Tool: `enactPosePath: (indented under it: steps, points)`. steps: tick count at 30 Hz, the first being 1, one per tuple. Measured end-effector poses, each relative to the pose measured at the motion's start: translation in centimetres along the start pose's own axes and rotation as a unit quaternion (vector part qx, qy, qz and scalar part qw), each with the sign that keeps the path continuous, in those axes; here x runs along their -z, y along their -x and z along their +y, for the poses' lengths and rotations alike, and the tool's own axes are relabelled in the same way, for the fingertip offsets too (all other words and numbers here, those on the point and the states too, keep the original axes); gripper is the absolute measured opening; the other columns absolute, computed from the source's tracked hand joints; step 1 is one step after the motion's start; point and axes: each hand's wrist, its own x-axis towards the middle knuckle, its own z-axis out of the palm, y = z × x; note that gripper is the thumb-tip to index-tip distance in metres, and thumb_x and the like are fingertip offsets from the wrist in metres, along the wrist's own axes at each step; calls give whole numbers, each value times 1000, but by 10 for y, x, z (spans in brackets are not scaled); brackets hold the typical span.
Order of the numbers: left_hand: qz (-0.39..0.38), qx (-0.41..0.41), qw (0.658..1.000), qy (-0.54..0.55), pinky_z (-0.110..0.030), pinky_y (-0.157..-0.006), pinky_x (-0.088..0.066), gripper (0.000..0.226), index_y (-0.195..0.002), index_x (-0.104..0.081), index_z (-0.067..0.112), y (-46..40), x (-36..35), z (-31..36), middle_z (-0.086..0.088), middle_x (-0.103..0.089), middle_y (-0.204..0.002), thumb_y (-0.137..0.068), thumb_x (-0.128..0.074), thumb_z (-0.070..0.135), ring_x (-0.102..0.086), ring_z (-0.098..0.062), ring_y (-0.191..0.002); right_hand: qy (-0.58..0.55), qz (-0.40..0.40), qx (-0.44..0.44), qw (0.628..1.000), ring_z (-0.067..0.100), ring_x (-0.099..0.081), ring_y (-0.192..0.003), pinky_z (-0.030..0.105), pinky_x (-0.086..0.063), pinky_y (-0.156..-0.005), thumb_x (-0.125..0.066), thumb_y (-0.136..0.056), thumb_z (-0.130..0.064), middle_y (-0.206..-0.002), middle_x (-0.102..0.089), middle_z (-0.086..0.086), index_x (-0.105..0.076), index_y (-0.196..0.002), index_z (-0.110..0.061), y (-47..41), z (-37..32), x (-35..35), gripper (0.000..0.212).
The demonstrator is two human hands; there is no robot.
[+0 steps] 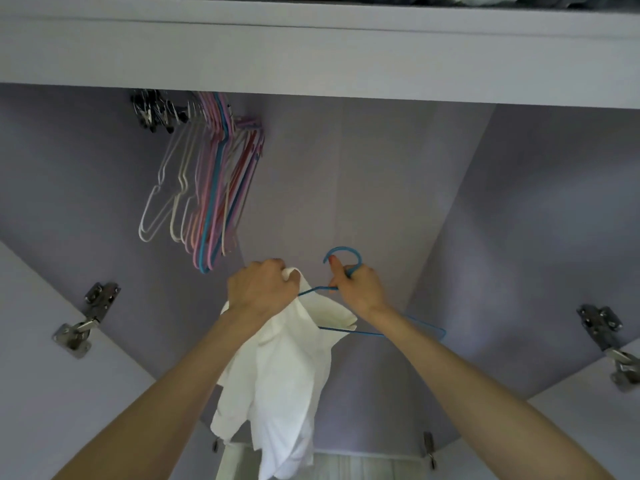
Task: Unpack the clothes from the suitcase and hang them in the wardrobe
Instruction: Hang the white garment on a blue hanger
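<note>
Up to my left, the spare hangers (207, 188) bunch under the wardrobe shelf (311, 64). My left hand (259, 289) bunches the white shirt (280, 375) at its collar, the rest hanging straight down. Just beside it to the right, my right hand (360, 289) curls round the neck of the blue hanger (346, 268), hook up, its long bar running rightward, one shoulder already in the shirt.

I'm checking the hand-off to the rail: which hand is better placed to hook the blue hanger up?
Probably the right hand: it already grips the blue hanger just below its hook. The left hand holds the white shirt's collar.
</note>
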Motion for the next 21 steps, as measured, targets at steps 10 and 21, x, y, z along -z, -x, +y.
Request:
enactPosePath:
  steps: [10,21]
  points:
    - [-86,-159,983,-3,-32,-86,-42,32,-94,-57,16,5,5,6,0,-53,-114,-92,-47,47,-55,-21,-100,-143,84,-6,986,2,-49,-37,21,-44,-63,-41,-97,-43,-41,-51,0,-54,-46,-11,-3,-15,26,61]
    - [-33,-153,988,17,-32,-84,-44,27,-121,-52,11,-8,-1,6,-9,-61,-118,-98,-40,12,-57,-30,-107,-164,105,66,979,1,-57,-68,13,-42,-70,-61,-88,-35,-75,-62,-3,-55,-68,-18,-1,-16,41,28]
